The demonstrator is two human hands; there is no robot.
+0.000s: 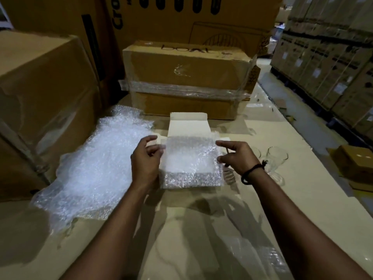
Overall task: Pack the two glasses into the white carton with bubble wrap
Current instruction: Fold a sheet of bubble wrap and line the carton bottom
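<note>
Bubble wrap sheet (189,158) lines white carton (187,126) as cushioning; left hand (146,158) and right hand (236,156), half-curled, flank its edges; grip indeterminate.

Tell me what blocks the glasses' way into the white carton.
A bubble wrap sheet covers the opening of the white carton, pinched by the left hand and right hand. The right hand also sits between the glasses and the carton.

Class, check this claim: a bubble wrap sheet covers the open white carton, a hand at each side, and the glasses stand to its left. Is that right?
Not quite. The head view shows the glasses to the right of the white carton, beyond the right hand. The bubble wrap sheet does cover it, with the left hand opposite.
</note>
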